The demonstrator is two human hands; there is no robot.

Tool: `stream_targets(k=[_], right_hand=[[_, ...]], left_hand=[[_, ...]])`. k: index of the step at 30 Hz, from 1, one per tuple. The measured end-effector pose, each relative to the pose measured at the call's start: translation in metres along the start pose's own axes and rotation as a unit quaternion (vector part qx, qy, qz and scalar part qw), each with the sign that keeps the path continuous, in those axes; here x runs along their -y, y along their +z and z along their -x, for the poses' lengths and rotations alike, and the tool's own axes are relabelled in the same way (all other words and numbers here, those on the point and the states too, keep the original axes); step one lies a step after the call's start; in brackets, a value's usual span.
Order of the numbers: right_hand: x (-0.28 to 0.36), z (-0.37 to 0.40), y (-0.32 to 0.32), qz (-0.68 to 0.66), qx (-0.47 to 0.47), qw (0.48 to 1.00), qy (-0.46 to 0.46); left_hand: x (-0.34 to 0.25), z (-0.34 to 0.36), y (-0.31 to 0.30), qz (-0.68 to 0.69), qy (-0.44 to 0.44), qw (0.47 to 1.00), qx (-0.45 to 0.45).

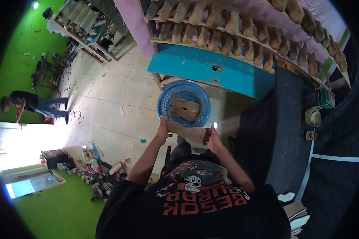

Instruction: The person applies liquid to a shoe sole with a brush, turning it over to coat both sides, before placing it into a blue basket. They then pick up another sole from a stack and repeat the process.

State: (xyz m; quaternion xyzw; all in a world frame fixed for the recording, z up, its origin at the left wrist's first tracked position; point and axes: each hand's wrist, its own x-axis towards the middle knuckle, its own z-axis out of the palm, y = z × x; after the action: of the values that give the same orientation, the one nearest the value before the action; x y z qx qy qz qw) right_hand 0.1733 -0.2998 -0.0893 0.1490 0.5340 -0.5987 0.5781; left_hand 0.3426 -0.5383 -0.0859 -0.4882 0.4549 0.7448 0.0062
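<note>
A long brown sole-shaped piece [188, 134] is stretched level between my two hands, in front of my shirt. My left hand [162, 130] grips its left end, thumb toward the top. At the other end, which looks darker, my right hand [214, 140] has its fingers closed on the edge. Just beyond the piece, a round blue plastic basket [203, 95] stands on the floor. Inside it lie a few similar brown sole-shaped pieces [184, 109]. The held piece is close to the basket's near rim.
Wooden shoe lasts [215, 38] line shelves above a blue bench [203, 65]. A dark-covered table [291, 131] runs along my right. Shoes and scraps [101, 173] are heaped at left. One person [36, 104] stands far left; another [50, 20] is by a rack.
</note>
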Motion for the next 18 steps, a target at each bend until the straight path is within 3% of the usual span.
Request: stream_targets(k=[1,4,5,7,9,13,15,16,17,18], right_hand=[[0.000,-0.006,0.013,-0.008,0.003,1.000,-0.005],[0.012,-0.015,0.039,0.077,0.150,0.986,0.007],[0.017,-0.018,0.047,0.077,0.147,0.986,0.000],[0.019,-0.022,0.064,0.199,0.056,0.978,-0.004],[0.017,-0.044,0.057,0.190,0.050,0.980,0.001],[0.014,-0.080,0.025,0.199,0.033,0.979,-0.038],[0.017,-0.085,0.015,0.221,-0.022,0.966,-0.129],[0.020,-0.083,0.011,0.227,-0.038,0.966,-0.118],[0.023,-0.086,0.001,0.219,-0.033,0.968,-0.116],[0.024,-0.091,-0.014,0.223,0.033,0.972,-0.063]], left_hand=[[-0.017,0.001,-0.011,-0.009,0.003,1.000,0.000],[-0.061,-0.018,-0.031,-0.006,0.060,0.998,-0.004],[-0.067,-0.027,-0.041,-0.026,0.050,0.998,0.024],[-0.063,-0.040,-0.046,-0.041,0.039,0.997,0.053],[-0.055,-0.047,-0.042,-0.063,-0.022,0.998,-0.006],[-0.027,-0.039,-0.016,-0.126,0.000,0.991,-0.039],[-0.019,-0.029,-0.002,-0.118,-0.041,0.990,-0.058],[0.002,-0.038,-0.003,-0.097,-0.047,0.992,-0.061],[0.024,-0.050,-0.007,-0.079,-0.054,0.993,-0.063],[0.030,-0.050,-0.002,-0.068,-0.068,0.993,-0.075]])
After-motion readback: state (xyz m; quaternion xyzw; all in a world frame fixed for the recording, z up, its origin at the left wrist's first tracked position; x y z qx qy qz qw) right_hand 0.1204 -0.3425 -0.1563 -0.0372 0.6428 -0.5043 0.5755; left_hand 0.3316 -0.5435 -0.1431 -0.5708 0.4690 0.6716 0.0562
